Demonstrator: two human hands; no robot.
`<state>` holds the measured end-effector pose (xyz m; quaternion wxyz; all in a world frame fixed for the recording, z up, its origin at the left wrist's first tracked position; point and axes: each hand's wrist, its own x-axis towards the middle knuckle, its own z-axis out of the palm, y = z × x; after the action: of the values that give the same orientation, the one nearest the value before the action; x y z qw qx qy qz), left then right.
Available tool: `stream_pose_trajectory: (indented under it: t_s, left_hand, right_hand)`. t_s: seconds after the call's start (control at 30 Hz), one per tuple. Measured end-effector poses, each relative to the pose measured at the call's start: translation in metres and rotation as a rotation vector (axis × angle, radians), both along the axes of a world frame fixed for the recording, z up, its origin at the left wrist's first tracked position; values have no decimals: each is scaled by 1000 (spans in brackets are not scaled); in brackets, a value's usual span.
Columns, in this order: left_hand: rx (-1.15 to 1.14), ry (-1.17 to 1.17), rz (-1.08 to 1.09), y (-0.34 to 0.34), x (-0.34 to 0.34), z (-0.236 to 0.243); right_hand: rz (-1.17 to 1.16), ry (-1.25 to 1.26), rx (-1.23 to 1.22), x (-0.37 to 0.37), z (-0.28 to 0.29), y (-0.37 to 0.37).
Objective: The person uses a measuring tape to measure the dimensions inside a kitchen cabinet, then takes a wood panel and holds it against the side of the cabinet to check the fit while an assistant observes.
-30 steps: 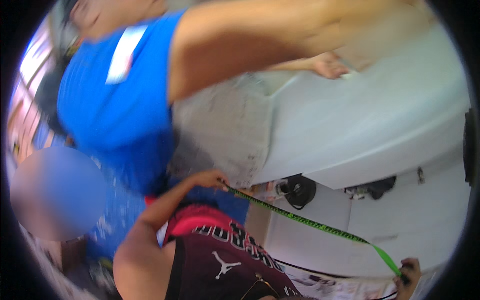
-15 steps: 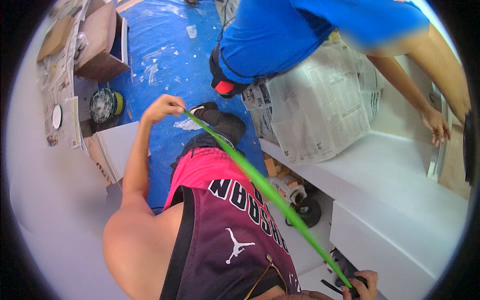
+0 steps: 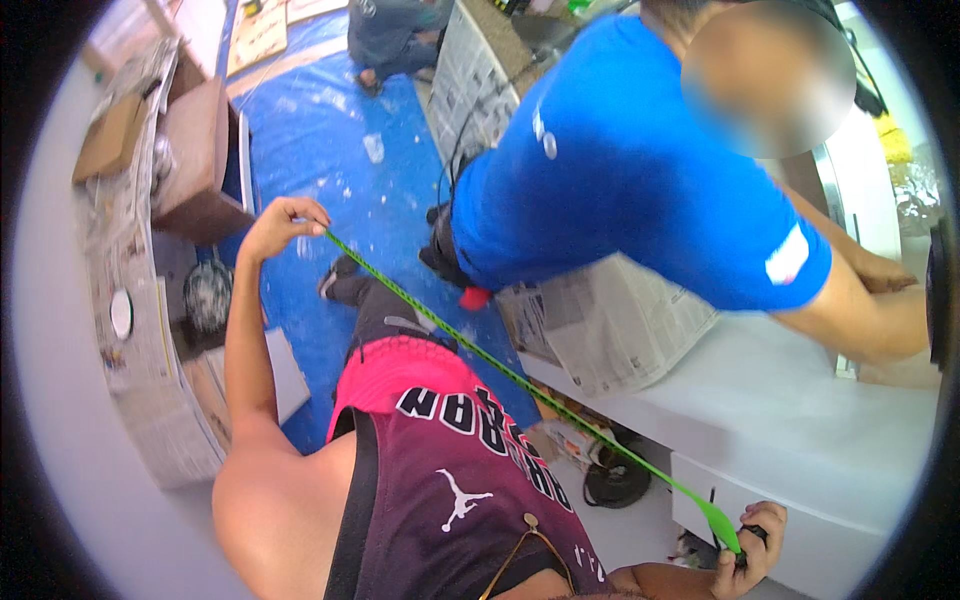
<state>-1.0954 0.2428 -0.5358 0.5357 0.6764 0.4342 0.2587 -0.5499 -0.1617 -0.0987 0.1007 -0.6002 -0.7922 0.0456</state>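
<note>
A green tape measure blade (image 3: 520, 380) stretches diagonally across the front of my body, pulled out taut. My left hand (image 3: 282, 228) pinches its free end between thumb and fingers, over the blue floor covering. At the lower right, my right hand (image 3: 757, 545) is closed round the dark tape measure case (image 3: 744, 551), most of which the fingers hide. The blade twists and shows its plain bright side close to the case.
A person in a blue shirt (image 3: 620, 190) leans over the white surface (image 3: 800, 350) on the right, beside draped newspaper (image 3: 610, 320). A wooden box (image 3: 195, 160) and a paint bucket (image 3: 208, 296) stand left. Another person (image 3: 395, 40) is at the far end.
My left hand has shifted left and slightly down with the blade end; my right hand has risen and moved right with the case. The person in blue has leaned further over the white surface.
</note>
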Motion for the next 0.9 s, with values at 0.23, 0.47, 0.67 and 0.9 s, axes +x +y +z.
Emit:
stream_pose_trajectory:
  t_s: [0.23,0.47,0.67,0.9]
  left_hand:
    - [107,27,-84,172,-15,-14]
    - [94,-168,-186,277,18,-20]
    - [275,-307,-243,373,67,15]
    - [485,-562,-458,471,163,125]
  right_hand:
    - [-311,-50,366,-133,-67,93]
    - [-377,-122,604,-231,-48,224]
    - [-658,-361,749,-287,-30,290]
    - [-941,-401,1007,-332,-26,321]
